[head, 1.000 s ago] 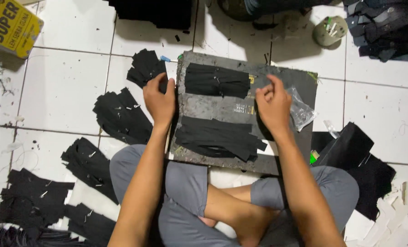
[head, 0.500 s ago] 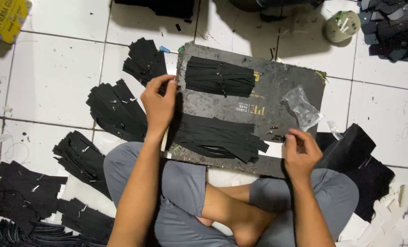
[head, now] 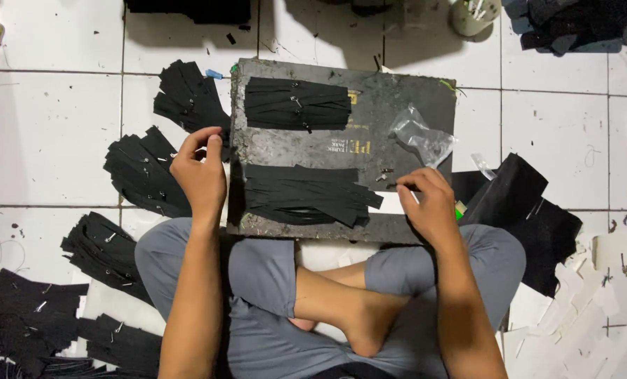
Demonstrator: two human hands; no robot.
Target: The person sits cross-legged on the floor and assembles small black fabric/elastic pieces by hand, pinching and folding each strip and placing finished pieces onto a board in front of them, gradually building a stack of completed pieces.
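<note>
Shifted left hand [head: 201, 175] to nine o'clock off dark rectangular board [head: 398, 105], loosely curled, empty; right hand [head: 429, 207] pinching small metal pins [head: 385, 174]; could scatter if nudged.

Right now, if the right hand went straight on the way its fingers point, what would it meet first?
The right hand points up and left across the board. First in line are the small metal bits just ahead of its fingers, it seems; beyond them, bare board. Depth is hard to judge.
</note>
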